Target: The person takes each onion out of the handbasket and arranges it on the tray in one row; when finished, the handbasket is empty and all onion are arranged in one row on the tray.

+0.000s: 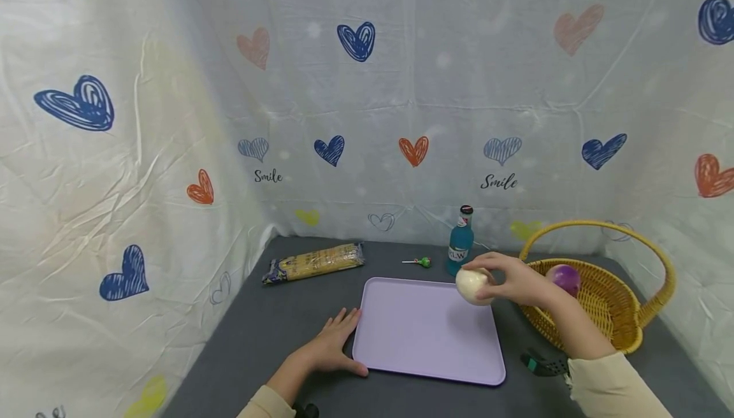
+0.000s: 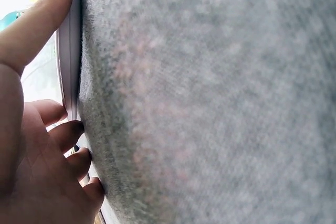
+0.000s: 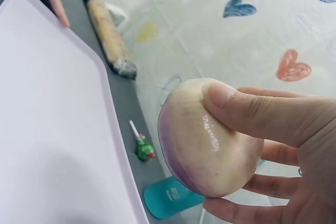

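My right hand (image 1: 510, 279) holds a round, glossy cream-and-purple thing that looks like a turnip (image 3: 210, 140) between thumb and fingertips. It is raised over the right far corner of the lilac tray (image 1: 424, 335). In the right wrist view its purple side faces the tray. My left hand (image 1: 331, 345) lies at the tray's left edge, fingers spread and thumb at the near left corner. In the left wrist view, the left fingertips (image 2: 79, 163) meet the grey cloth beside the tray's rim.
Right of the tray stands a yellow wicker basket (image 1: 629, 340) with a tall handle and a shiny purple round thing (image 1: 564, 279) inside. Behind the tray are a blue bottle (image 1: 460, 243), a green-wrapped lollipop (image 1: 424, 262) and a long yellow packet (image 1: 315, 262). A heart-printed curtain (image 1: 413, 86) hangs behind.
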Demonstrator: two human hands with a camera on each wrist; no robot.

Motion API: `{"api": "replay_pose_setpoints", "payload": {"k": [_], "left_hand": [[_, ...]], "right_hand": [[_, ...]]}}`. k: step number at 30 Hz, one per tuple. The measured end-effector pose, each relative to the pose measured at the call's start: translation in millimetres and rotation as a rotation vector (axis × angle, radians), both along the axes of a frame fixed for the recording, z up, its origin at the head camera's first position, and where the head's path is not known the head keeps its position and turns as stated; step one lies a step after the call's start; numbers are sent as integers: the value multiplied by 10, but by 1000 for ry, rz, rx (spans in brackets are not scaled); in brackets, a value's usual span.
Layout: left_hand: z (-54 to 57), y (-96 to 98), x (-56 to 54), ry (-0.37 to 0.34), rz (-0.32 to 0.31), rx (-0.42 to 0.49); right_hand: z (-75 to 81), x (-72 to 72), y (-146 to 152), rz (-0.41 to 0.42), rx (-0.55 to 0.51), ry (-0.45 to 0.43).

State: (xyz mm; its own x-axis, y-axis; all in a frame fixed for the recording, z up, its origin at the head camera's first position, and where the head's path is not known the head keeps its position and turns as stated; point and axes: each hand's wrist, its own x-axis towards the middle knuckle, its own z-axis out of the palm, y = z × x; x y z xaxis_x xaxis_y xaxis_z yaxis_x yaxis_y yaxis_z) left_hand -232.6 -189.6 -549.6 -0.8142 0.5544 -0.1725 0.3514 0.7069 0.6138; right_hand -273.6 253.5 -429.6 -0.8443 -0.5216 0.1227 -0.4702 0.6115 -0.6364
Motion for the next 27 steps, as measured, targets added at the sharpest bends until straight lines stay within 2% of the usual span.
{"api": "replay_pose_setpoints", "payload": {"k": [3, 11, 16, 21, 27], "left_hand": [[-23, -1, -10, -18, 19, 2], [-155, -9, -56, -12, 55, -6], [-144, 5, -45, -6, 55, -10], [-29, 38, -18, -19, 53, -23], [-99, 1, -40, -14, 53, -22]], "right_hand": [[-25, -14, -69, 16, -17, 3], [-41, -27, -231, 57, -44, 59], [-51, -38, -334, 63, -60, 40], [-58, -48, -444, 64, -74, 10], [-126, -68, -562, 81, -108, 43]]}}
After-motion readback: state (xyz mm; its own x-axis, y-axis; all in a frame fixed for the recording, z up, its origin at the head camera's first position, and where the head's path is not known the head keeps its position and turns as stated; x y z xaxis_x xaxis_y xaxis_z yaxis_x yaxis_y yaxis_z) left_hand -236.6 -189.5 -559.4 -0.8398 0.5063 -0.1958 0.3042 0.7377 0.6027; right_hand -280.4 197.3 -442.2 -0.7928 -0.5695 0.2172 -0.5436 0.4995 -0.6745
